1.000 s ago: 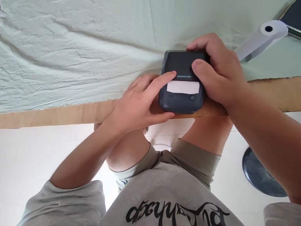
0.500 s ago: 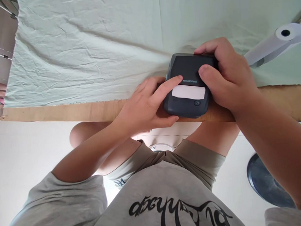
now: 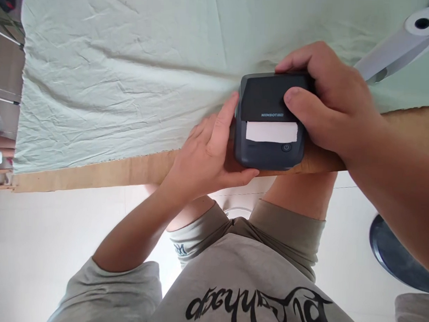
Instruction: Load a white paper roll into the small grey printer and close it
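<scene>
A dark label printer [image 3: 267, 156] marked NIIMBOT sits at the table's front edge. A strip of white paper [image 3: 272, 132] sticks out of its slot, above a round power button [image 3: 286, 147]. My right hand [image 3: 338, 106] grips the printer's right side, thumb on the black lid [image 3: 264, 94] and fingers around the back corner. Against the left side lies my left hand [image 3: 206, 151], its index finger along the casing and its thumb at the lower front edge. The other left fingers are partly hidden.
A pale green cloth [image 3: 133, 73] covers the table, leaving a wooden edge strip [image 3: 94, 172] bare. At the upper right lies a white paper roll [image 3: 390, 49]. A dark round object [image 3: 401, 261] is on the floor at right.
My left index finger has come off the printer's lid and now rests along its left side. My right hand keeps its hold. The view has shifted slightly.
</scene>
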Tool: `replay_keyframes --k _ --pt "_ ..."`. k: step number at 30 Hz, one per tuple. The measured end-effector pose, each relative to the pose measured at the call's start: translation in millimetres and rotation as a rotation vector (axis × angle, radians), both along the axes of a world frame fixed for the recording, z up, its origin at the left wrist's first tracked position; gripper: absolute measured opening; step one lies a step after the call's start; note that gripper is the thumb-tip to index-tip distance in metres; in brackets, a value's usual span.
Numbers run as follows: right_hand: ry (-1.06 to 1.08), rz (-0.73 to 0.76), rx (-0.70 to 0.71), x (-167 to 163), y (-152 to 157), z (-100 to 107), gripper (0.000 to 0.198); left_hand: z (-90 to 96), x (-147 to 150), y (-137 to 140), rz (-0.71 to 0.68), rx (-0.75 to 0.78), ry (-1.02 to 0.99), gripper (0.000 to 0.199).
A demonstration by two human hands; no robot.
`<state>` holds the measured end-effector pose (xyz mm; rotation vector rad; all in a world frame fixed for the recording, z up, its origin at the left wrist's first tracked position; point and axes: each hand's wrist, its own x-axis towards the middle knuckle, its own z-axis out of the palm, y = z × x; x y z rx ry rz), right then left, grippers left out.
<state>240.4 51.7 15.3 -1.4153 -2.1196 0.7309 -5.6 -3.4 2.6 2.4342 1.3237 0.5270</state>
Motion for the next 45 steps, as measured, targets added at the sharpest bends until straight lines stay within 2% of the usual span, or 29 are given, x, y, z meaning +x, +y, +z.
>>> replay_keyframes --k 2,6,10,13,17,20,25,27,32,36,41,43,45 --pt "0.024 0.012 0.015 0 1 -3 0.051 1.0 -1 1 0.015 -0.019 -0.004 0.118" --pt "0.029 0.036 0.063 0 2 -5 0.056 2.3 -3 2 0.008 -0.052 0.004 0.109" --pt "0.013 -0.001 0.151 -1 0 -4 0.073 4.4 -5 1 0.011 -0.070 0.005 0.111" --pt "-0.011 -0.094 0.217 -3 -2 -5 0.084 6.1 -5 1 0.021 -0.082 0.004 0.110" --pt "-0.063 -0.235 0.122 -5 -3 -6 0.079 7.2 -3 2 0.029 -0.071 -0.035 0.108" --pt "-0.057 -0.201 0.076 -5 -2 -7 0.077 7.4 -2 4 0.043 -0.080 -0.063 0.106" --pt "-0.049 -0.150 0.081 -1 3 -9 0.102 8.0 -1 5 0.036 -0.102 -0.085 0.107" --pt "-0.040 -0.142 0.086 0 3 -9 0.104 8.7 -2 6 0.047 -0.124 -0.088 0.107" --pt "0.011 -0.169 0.122 3 -4 -8 0.101 11.0 -4 8 0.069 -0.214 -0.128 0.102" --pt "0.034 -0.132 0.111 7 -13 -1 0.098 11.2 -3 8 0.073 -0.217 -0.125 0.096" --pt "0.047 -0.196 0.081 3 -21 20 0.060 10.0 -2 7 0.058 -0.199 -0.078 0.098" --pt "0.041 -0.227 0.112 -3 -22 31 0.046 8.7 -2 7 0.049 -0.180 -0.071 0.097" --pt "0.027 -0.278 0.179 -10 -19 40 0.041 7.3 -4 7 0.046 -0.164 -0.069 0.095"
